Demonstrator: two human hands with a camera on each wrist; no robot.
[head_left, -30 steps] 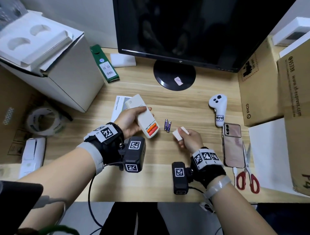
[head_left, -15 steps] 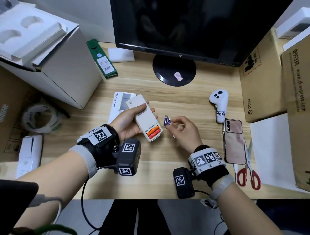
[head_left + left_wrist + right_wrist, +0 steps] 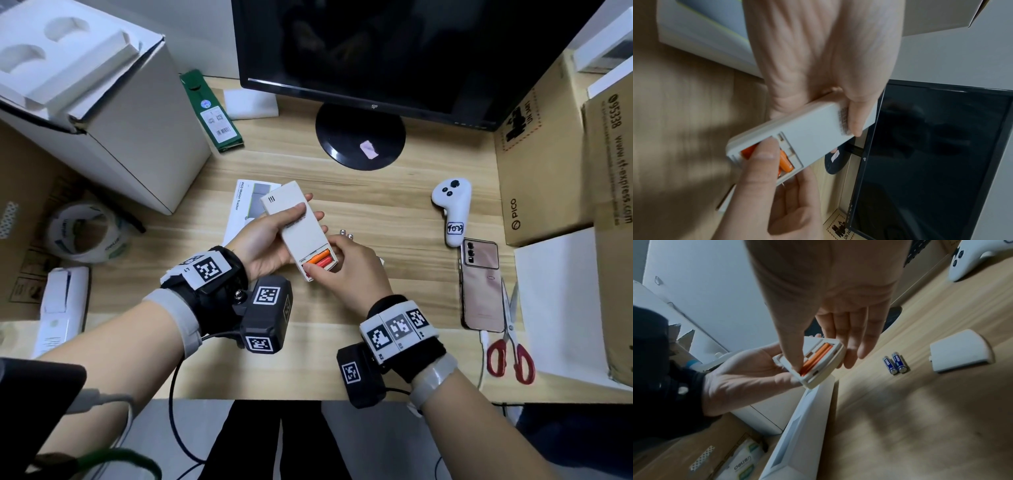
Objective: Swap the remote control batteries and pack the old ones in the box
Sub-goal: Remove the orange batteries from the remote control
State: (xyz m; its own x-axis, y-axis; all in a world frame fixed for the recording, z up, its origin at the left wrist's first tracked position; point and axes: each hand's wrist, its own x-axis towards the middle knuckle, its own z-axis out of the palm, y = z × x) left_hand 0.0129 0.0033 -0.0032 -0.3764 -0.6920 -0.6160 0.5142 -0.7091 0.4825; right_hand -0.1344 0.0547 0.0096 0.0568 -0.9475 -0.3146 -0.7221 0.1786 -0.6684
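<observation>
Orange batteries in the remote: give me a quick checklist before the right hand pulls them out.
1. Remote held firmly by left hand: ok.
2. Battery cover off, lying on the desk: ok.
3. Orange batteries exposed in the compartment: ok.
4. Right hand thumb on the batteries: ok; grip strength cannot tell.
5. Blue batteries ready on the desk: ok.
6. Box for old ones identified: cannot tell.

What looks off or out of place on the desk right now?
Nothing is spilled or broken. The remote has its battery bay open, with the orange batteries still inside. Its battery cover lies loose on the desk beside the blue batteries. The white carton at far left has a torn flap.
</observation>
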